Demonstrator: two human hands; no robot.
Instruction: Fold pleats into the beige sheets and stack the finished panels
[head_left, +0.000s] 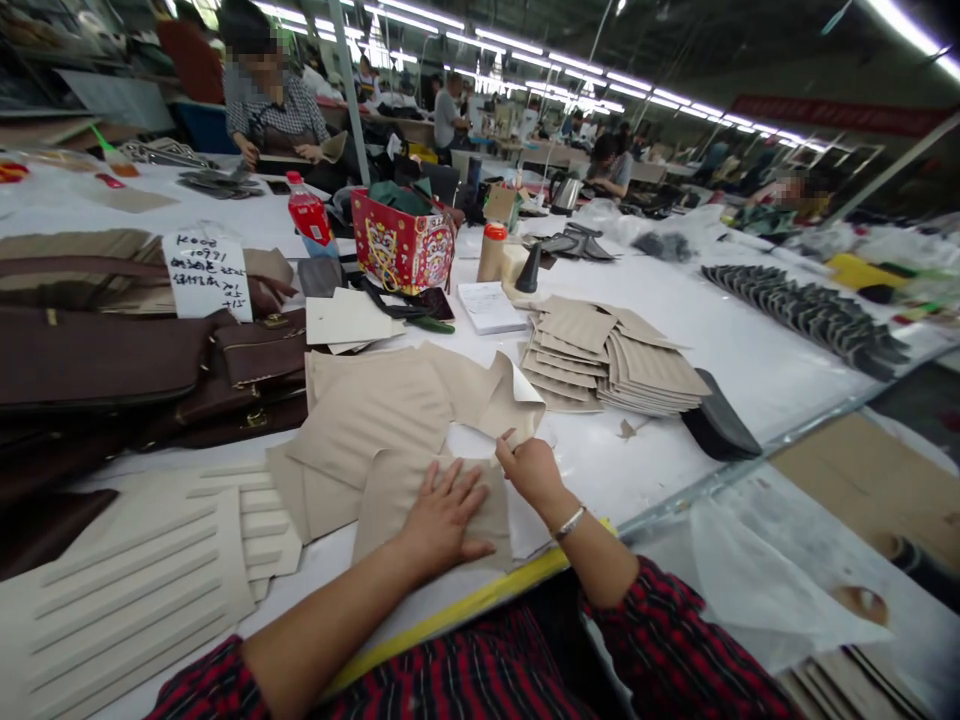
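Note:
My left hand (442,515) lies flat, fingers spread, on a beige leather-like panel (382,510) near the table's front edge. My right hand (534,472), with a bracelet at the wrist, is closed in a pinch at the lower edge of a curled beige leather-like piece (480,385). A corner of that piece is lifted and shows its white underside. The fingertips partly hide the pinched edge. More overlapping beige panels (375,400) lie just beyond my left hand. Right of the curled piece stand layered stacks of beige pieces (574,335).
Dark brown bags (105,355) and ribbed cream panels (150,590) fill the left side. Farther back are a red patterned box (401,240), a red-labelled bottle (311,220), an orange-capped jar (492,252) and a notepad (491,307). A black curved block (720,415) lies right. Co-workers sit beyond.

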